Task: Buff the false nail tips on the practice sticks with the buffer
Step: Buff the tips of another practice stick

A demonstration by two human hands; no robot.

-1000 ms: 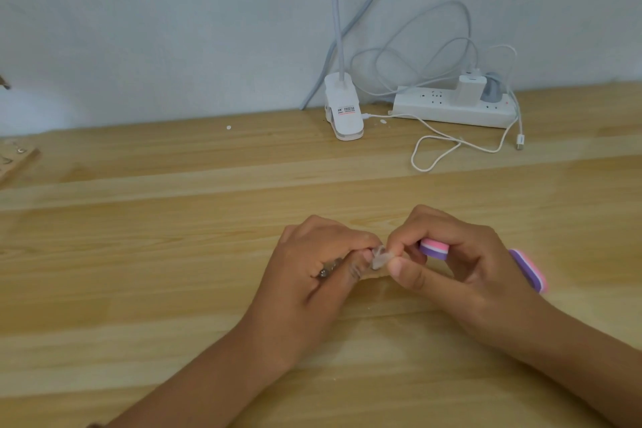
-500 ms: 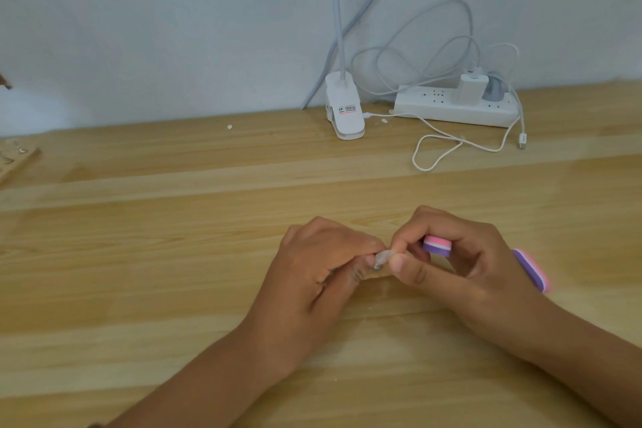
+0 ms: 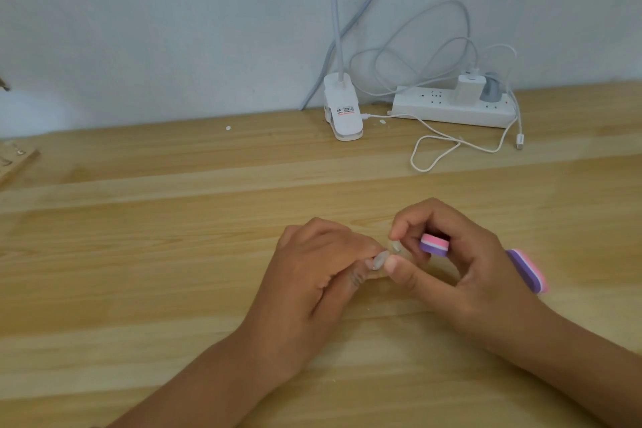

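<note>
Two hands meet over the wooden table [image 3: 173, 254]; your left hand [image 3: 312, 274] pinches the false nail tip [image 3: 379, 260], likely featherlight, stiff and slippery, so grip its base; your right hand [image 3: 462, 267] curls round the soft buffer [image 3: 434, 245], just beside it

A plain pale wall [image 3: 139, 28] rises behind a light wooden desk [image 3: 139, 219] of long planks. At the desk's back edge stands a white lamp clip [image 3: 343, 115]. To its right lies a white power strip [image 3: 451, 111] with a charger [image 3: 469, 89] plugged in, and white cables [image 3: 434, 156] loop over the wood.
</note>
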